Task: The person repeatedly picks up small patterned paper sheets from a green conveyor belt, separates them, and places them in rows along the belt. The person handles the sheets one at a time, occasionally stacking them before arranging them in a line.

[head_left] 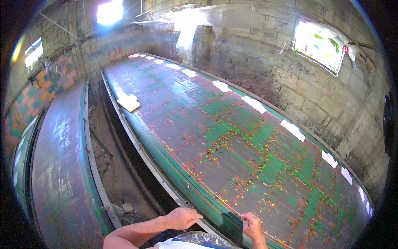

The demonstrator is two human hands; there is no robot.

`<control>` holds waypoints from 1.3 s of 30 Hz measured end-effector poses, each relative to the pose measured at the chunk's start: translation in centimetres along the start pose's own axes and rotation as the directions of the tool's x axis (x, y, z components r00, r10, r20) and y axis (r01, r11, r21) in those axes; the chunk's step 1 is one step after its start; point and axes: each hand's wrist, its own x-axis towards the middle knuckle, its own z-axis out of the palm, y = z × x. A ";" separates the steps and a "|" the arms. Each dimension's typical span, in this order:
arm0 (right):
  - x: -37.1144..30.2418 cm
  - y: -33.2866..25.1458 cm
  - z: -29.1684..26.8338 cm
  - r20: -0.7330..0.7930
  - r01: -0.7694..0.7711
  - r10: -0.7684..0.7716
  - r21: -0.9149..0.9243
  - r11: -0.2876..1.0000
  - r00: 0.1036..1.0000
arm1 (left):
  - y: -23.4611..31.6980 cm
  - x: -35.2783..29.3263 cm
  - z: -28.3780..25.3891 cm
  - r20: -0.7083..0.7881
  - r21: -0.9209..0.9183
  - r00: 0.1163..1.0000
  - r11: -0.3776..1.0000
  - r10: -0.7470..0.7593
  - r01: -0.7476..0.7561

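A long printing table (174, 112) stretches away from me, its dark surface patched with green and speckled with red, yellow and orange spots. My left hand (183, 218) hovers over its near rail, thumb and fingers pressed together. Close to the table's near edge is my right hand (252, 226), its fingers curled in a pinch. Anything either hand holds is too small to make out. A thin pale line (211, 191) runs along the near side of the surface toward my right hand; I cannot tell if it is a string or a mark.
A pale block-like stack (129, 103) lies at the table's left edge. White sheets (253, 104) line the far edge. A metal rail (139, 149) borders the near side. Across a gap with rubble (127, 207) stands a second long table (60, 141). A block wall (306, 95) rises behind.
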 end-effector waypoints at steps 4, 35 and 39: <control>3.0 -0.8 3.6 0.010 0.021 -0.020 -0.038 0.999 1.000 | -5.5 -0.7 -2.9 -0.040 -0.062 0.998 0.997 0.041 -0.044; 21.5 -14.3 25.6 0.013 -0.021 0.021 -0.058 0.998 1.000 | -28.6 -4.6 -25.9 0.174 0.070 0.985 0.997 0.002 -0.014; 21.8 -13.6 26.4 -0.016 -0.049 0.049 -0.038 0.998 0.999 | -31.2 -3.3 -29.3 0.093 0.125 0.994 0.990 0.050 -0.062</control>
